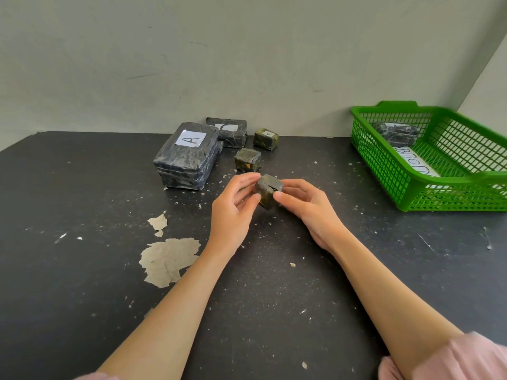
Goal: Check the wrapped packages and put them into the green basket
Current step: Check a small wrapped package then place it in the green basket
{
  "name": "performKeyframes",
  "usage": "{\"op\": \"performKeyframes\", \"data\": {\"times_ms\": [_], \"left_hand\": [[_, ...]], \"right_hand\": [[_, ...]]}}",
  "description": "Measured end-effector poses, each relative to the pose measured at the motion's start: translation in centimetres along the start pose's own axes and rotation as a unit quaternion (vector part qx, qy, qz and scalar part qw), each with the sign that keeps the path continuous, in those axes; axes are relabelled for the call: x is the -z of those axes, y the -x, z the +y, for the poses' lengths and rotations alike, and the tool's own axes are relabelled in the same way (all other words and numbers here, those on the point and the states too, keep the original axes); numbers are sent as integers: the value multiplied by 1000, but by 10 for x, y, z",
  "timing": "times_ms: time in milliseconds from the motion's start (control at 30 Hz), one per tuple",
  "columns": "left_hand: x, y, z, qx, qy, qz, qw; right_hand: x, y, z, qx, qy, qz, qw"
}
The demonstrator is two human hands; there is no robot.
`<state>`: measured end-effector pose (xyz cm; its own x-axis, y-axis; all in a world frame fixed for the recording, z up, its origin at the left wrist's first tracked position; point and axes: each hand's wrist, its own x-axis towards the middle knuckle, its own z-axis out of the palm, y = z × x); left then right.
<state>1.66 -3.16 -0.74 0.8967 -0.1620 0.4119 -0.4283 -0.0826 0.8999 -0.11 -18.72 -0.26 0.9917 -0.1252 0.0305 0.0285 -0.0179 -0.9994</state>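
A small dark wrapped cube package (267, 190) is held above the black table between both hands. My left hand (233, 212) grips its left side and my right hand (307, 207) grips its right side with thumb and fingers. Behind it lie two more small wrapped cubes (247, 159) (265, 139), a large package labelled A (186, 156) and a flat package with a white label (228, 131). The green basket (384, 163) stands at the right. It holds one wrapped package (396, 133) at its far end and a white paper sheet (417, 160).
The black tabletop (274, 283) has peeled patches (167, 259) left of my left forearm. A pale wall (247, 64) runs along the table's far edge, directly behind the packages and the basket.
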Motion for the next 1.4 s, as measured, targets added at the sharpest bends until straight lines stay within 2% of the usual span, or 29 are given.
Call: {"op": "performKeyframes", "data": {"times_ms": [200,300,400,500,667,767,800,900,1000,1133,1233,1400], "left_hand": [[-2,0,3,34,18,4,999],[-8,-4,9,33,25,-16,999],[-20,-21,30,11,31,-60,998],[-43,-51,59,-15,8,-131,991],[-111,-100,79,-18,-20,-175,984],[-155,-115,68,-1,-64,-202,977],[-169,-118,62,1,-75,-208,975],[-201,-130,46,27,-61,-213,975],[-221,-145,33,63,-35,-219,973],[-225,-166,15,61,-39,-233,970],[-221,-178,7,53,-47,-252,965],[-221,-180,2,56,-30,-254,965]], "right_hand": [[3,4,-8,-18,-62,-50,997],[9,4,-21,11,-105,-37,994],[23,-1,-44,41,-142,-17,989],[57,-8,-78,68,-126,22,990],[151,-22,-128,97,20,116,988],[211,-31,-135,73,141,125,979],[228,-35,-133,59,212,119,968],[267,-57,-123,-10,418,77,905],[284,-87,-115,-65,477,29,876],[284,-129,-104,-86,549,-15,831],[282,-154,-86,-87,624,-51,775],[284,-162,-64,-80,627,-46,774]]}}
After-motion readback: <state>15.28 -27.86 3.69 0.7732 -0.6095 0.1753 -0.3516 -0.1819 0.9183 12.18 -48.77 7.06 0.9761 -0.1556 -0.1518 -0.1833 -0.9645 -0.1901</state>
